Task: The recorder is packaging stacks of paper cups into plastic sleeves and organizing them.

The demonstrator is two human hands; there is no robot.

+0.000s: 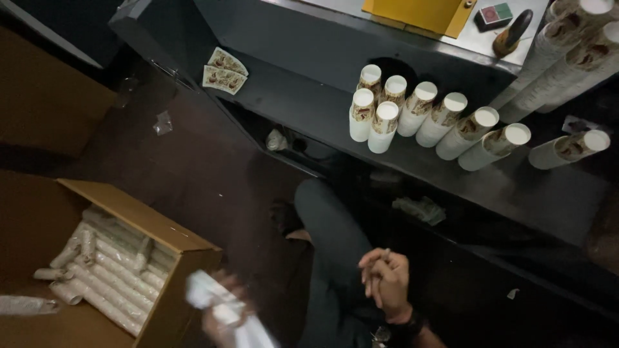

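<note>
Beside the open brown cardboard box (169,241) of sleeved white paper-cup stacks, the person's left hand (222,319) is a blur, its fingers closed around a crumpled piece of white plastic wrap (216,303) just right of the box's near corner. The right hand (387,278) hangs further right of the box, over the dark trouser leg (332,245), empty, fingers curled loosely together and clamped on nothing; a dark band sits at its wrist. Inside the box lie roughly ten wrapped cup rolls side by side, too dim and overlapping to count exactly, and one more roll (26,304) lies outside, left of the box. Up and to the right of the box, on a dark metal shelf (303,103), stand nine stacks of white printed paper cups (419,122) in a loose row, the four nearest the box bunched together. Further right still, three long cup stacks (567,51) lean against the upper counter. Above the box, at the shelf's far end, lie two flat printed cup blanks (224,71). A yellow folder (419,14) rests on the counter top.
</note>
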